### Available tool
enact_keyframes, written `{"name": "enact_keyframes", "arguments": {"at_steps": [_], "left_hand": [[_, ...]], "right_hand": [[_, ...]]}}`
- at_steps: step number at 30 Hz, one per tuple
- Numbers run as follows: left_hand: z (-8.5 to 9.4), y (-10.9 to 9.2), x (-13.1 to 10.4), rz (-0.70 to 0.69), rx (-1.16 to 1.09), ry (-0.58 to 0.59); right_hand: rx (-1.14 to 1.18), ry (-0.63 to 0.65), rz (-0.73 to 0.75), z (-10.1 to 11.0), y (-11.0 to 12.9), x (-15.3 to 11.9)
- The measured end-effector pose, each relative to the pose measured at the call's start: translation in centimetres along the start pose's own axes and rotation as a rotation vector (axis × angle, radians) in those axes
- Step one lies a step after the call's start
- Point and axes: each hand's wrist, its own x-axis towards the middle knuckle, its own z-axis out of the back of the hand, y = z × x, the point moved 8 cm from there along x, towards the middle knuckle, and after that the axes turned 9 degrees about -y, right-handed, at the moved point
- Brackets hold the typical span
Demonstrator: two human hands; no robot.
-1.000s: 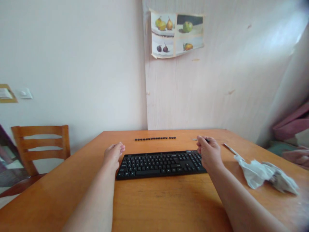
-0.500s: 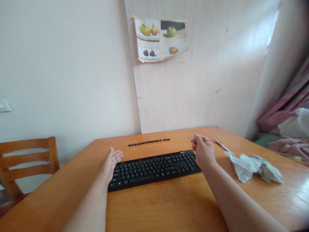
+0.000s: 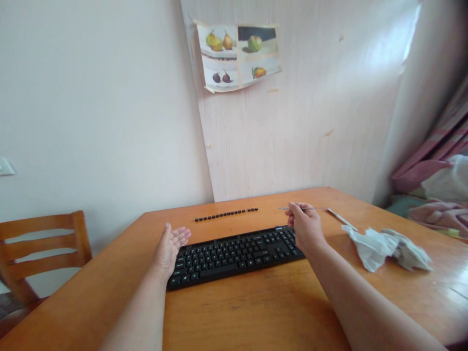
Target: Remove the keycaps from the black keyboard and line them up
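A black keyboard [image 3: 234, 258] lies at a slight slant on the wooden table. Beside its left end is my left hand [image 3: 170, 246], palm turned inward and fingers stretched out, holding nothing. My right hand [image 3: 304, 222] is raised over the far right corner of the keyboard. Its fingers close round a thin pointed tool [image 3: 282, 208], whose slim tip sticks out to the left; its exact kind is hard to make out. Behind the keyboard, small black keycaps [image 3: 219, 215] stand in a line, with a small gap near the right end of the row.
Right of my right hand lie a thin pale stick-like tool [image 3: 341, 219], a crumpled white tissue [image 3: 373, 248] and a greyish cloth [image 3: 411, 251]. A wooden chair [image 3: 44, 243] stands at the left. The table [image 3: 234, 317] meets a wall panel carrying fruit pictures [image 3: 239, 58].
The view has shifted slightly. My right hand with the tool has moved a little left, and my left hand remains spread by the keyboard's left end.
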Motion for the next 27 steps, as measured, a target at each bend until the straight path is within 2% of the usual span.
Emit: {"name": "enact_keyframes", "arguments": {"at_steps": [5, 11, 15, 21, 27], "left_hand": [[-0.2, 0.4, -0.2, 0.002, -0.021, -0.015], [0.9, 0.8, 0.4, -0.017, -0.093, -0.109], [1.0, 1.1, 0.6, -0.022, -0.064, -0.125], [0.3, 1.1, 0.1, -0.004, 0.013, -0.022], [0.6, 0.7, -0.4, 0.012, -0.119, 0.020]], "right_hand": [[-0.046, 0.033, 0.007, -0.3, -0.3, -0.2], [-0.094, 0.041, 0.037, -0.3, 0.0, -0.4], [-0.138, 0.054, 0.048, -0.3, 0.2, -0.7], [-0.153, 0.093, 0.069, -0.8, 0.4, -1.3], [-0.139, 0.151, 0.087, -1.6, 0.6, -2.0]]}}
